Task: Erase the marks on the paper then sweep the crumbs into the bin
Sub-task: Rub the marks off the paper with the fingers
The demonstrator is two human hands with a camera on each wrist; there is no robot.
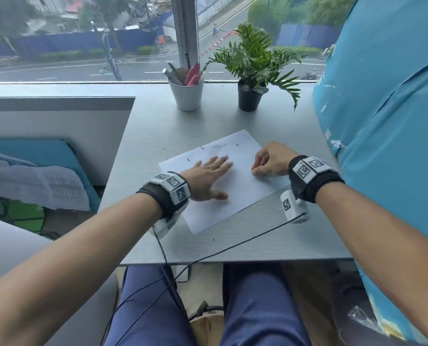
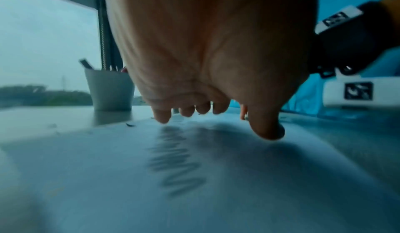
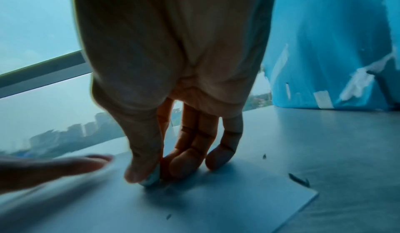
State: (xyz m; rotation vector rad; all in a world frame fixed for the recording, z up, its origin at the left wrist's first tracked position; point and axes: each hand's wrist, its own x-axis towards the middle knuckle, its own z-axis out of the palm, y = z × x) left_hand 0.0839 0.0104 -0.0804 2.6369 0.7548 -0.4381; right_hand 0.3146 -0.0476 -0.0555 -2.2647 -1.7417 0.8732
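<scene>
A white sheet of paper [image 1: 235,196] lies slanted on the grey table [image 1: 158,126]. My left hand [image 1: 208,176] lies on it with straight fingers, blurred. In the left wrist view a dark pencil scribble [image 2: 175,159] shows on the paper under the palm of the left hand [image 2: 207,110]. A faint grey smudge [image 1: 215,147] remains near the far edge. My right hand [image 1: 257,168] pinches a small white eraser [image 3: 151,179] between thumb and fingers, its tip on the paper [image 3: 194,202]. Dark crumbs [image 1: 188,159] dot the sheet, and crumbs [image 3: 298,179] lie by its corner.
A white cup of pens [image 1: 186,93] and a potted fern [image 1: 250,96] stand at the table's far edge by the window. Blue plastic sheeting [image 1: 387,121] hangs close on the right. Below the table's left side sits a blue-lined thing with printed paper [image 1: 45,181].
</scene>
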